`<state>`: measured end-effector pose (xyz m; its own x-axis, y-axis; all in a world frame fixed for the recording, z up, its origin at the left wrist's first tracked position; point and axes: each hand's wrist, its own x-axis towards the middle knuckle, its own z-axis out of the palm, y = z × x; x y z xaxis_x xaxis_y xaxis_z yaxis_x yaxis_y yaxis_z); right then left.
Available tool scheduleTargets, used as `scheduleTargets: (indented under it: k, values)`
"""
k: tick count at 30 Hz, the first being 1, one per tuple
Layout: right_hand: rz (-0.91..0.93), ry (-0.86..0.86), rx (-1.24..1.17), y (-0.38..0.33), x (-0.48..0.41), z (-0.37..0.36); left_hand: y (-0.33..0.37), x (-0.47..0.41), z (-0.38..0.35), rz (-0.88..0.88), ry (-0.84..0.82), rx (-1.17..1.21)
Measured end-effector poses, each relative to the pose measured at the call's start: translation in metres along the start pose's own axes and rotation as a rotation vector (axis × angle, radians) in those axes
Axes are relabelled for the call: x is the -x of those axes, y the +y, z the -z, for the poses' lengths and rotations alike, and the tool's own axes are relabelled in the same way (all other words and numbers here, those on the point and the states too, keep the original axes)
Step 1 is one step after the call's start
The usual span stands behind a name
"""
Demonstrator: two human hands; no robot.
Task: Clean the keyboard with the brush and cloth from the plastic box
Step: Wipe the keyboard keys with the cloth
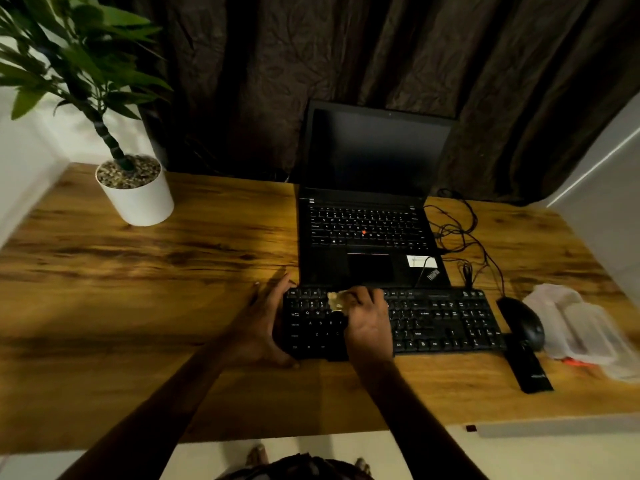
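A black keyboard (pixel 443 320) lies on the wooden desk in front of an open laptop. My left hand (pixel 263 323) grips the keyboard's left end, thumb at its near edge. My right hand (pixel 367 317) presses a small pale yellowish cloth (pixel 335 301) onto the upper left keys. A clear plastic box (pixel 581 327) sits at the desk's right edge, blurred; something orange shows at its near side. The brush is not clearly visible.
A black laptop (pixel 370 237) stands open just behind the keyboard, with tangled cables (pixel 460 233) to its right. A black mouse (pixel 523 322) and a flat black object (pixel 528 368) lie right of the keyboard. A potted plant (pixel 135 192) stands at the far left.
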<state>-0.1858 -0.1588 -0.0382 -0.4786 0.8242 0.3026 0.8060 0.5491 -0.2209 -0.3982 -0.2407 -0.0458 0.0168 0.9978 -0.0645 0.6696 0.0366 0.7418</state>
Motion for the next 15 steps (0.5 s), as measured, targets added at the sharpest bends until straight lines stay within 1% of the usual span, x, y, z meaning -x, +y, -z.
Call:
scheduleTargets:
  k: [4, 6, 8, 11, 13, 15]
  values:
    - [-0.117, 0.044, 0.032, 0.016, 0.005, 0.002, -0.002, 0.000, 0.000, 0.024, -0.002, 0.007]
    - [-0.102, 0.029, 0.033, 0.008, 0.004, 0.000, -0.002, 0.000, 0.000, 0.014, 0.003, -0.006]
    - [-0.045, -0.002, 0.022, 0.002, 0.001, -0.002, -0.003, 0.000, 0.000, 0.003, -0.001, -0.017]
    - [0.015, 0.018, 0.027, 0.012, 0.000, 0.000, -0.005, -0.001, -0.001, -0.010, -0.008, -0.005]
    - [-0.040, 0.042, 0.052, 0.030, 0.003, 0.006, -0.007, -0.003, -0.003, -0.002, -0.020, 0.024]
    - [-0.135, 0.031, 0.100, 0.048, 0.004, 0.011, -0.009, -0.003, -0.004, -0.006, -0.017, 0.019]
